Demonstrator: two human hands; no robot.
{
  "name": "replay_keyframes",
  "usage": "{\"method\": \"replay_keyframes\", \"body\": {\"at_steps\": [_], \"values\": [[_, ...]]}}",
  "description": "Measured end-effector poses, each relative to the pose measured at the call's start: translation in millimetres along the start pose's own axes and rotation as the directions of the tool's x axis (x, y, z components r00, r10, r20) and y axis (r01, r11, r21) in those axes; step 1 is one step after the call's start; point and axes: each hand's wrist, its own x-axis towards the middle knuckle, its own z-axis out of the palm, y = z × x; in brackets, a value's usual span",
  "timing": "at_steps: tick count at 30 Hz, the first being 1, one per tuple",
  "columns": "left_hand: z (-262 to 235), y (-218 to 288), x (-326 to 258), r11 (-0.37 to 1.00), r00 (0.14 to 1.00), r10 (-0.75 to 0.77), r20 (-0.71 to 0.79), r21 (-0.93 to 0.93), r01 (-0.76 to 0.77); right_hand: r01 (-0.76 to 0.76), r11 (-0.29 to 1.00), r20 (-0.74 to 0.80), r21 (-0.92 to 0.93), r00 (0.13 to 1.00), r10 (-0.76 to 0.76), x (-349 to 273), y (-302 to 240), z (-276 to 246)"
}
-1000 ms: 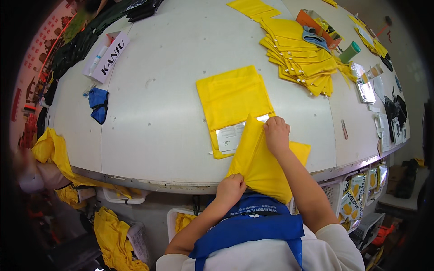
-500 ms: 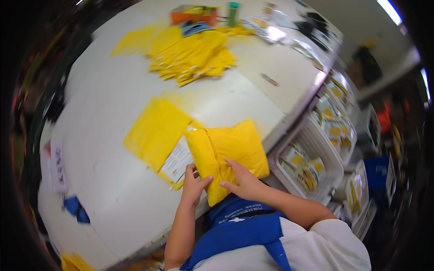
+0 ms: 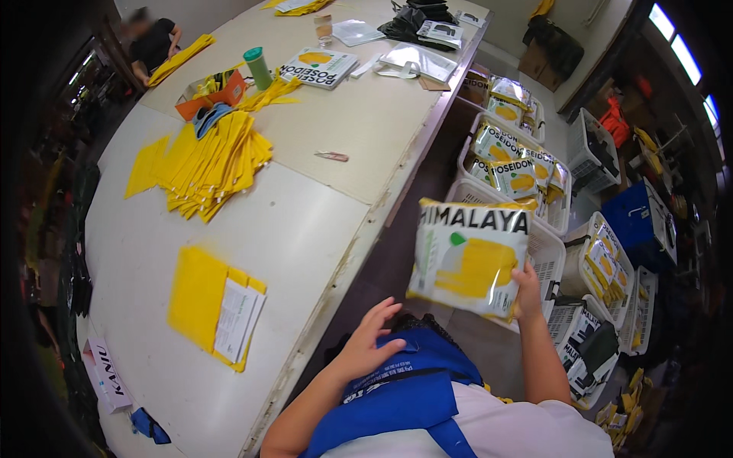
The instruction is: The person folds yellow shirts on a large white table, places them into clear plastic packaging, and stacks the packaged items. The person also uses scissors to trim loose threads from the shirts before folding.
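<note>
One white-and-yellow packed pouch (image 3: 469, 259) sits right of centre, pinched at its lower right corner by our right hand (image 3: 527, 286) above white baskets (image 3: 553, 263) of like packs; its long axis runs roughly level, tilting down rightward. Our left hand (image 3: 370, 340) hangs open-fingered, empty. Earlier both hands pressed yellow fabric on the table (image 3: 305, 229); a flat yellow bag (image 3: 217, 305) remains lower left.

- The packed bag (image 3: 469, 259) is a flat, clear plastic pouch with a white printed front, a dark band of lettering across its top and a folded yellow item showing inside.
- It is held up in the air, front facing the camera, slightly tilted, gripped at its lower right corner.
- It hangs off the table edge, above the white baskets (image 3: 551, 259) of similar packs.
</note>
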Motion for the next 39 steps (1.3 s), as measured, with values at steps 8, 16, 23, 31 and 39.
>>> {"method": "replay_keyframes", "body": {"at_steps": [8, 16, 23, 31, 39], "values": [[70, -77, 31, 0.938, 0.903, -0.346, -0.254, -0.087, 0.335, -0.376, 0.818, -0.622, -0.436, 0.783, 0.029, 151, 33, -316], [141, -150, -56, 0.784, 0.59, -0.604, -0.536, -0.264, 0.562, -0.441, 0.691, -0.482, -0.572, 0.863, 0.151, 205, 75, -286], [269, -314, -161, 0.658, 0.178, -0.643, -0.745, -0.418, 0.627, -0.048, 0.239, 0.145, -0.97, 0.672, 0.726, 133, 190, -121], [361, -473, -155, 0.267, -0.376, -0.867, -0.326, -0.942, 0.202, 0.633, 0.096, 0.178, -0.768, 0.066, 0.982, 27, 229, 43], [337, -559, -96, 0.144, -0.204, -0.968, -0.147, -0.989, 0.03, 0.78, -0.142, -0.082, -0.61, 0.116, 0.99, -36, 321, 93]]}}
